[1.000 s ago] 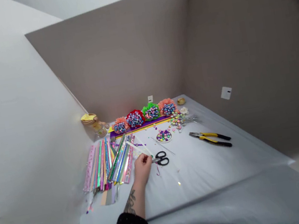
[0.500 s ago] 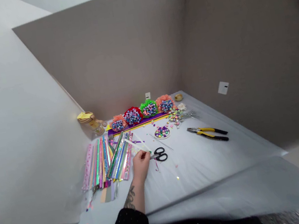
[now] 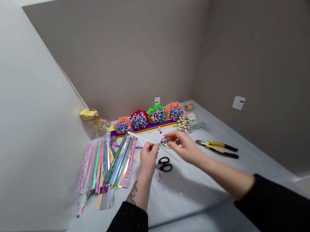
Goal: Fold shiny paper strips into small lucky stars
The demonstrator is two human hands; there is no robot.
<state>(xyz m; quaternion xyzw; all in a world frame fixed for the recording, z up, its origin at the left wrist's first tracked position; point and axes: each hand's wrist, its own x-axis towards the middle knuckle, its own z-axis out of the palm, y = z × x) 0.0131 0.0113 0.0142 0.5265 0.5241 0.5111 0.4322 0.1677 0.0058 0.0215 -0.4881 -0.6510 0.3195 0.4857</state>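
My left hand [image 3: 149, 155] is closed in a pinch on a white strip [image 3: 136, 135], which slants up and away to the left. At its fingertips shows a small green piece [image 3: 159, 144], too small to name. My right hand [image 3: 185, 147] reaches over a small round dish [image 3: 162, 146] of colourful little paper stars [image 3: 164, 141], covering part of it. Its thumb and fingers are curved and apart, with nothing visible between them. Just below my left hand lie black-handled scissors [image 3: 164, 164], their blades partly hidden.
Bundles of patterned paper strips [image 3: 106, 165] lie at left. Along the back stand several flower-like clusters, such as a green one [image 3: 157, 113]. A jar [image 3: 100, 130], yellow-handled pliers [image 3: 218, 148], and loose stars on wires [image 3: 184, 125] are around. Walls enclose the table.
My right hand has come into view from the right and reached the dish. My left hand still pinches the white strip, which has shifted slightly. The view has tilted a little.
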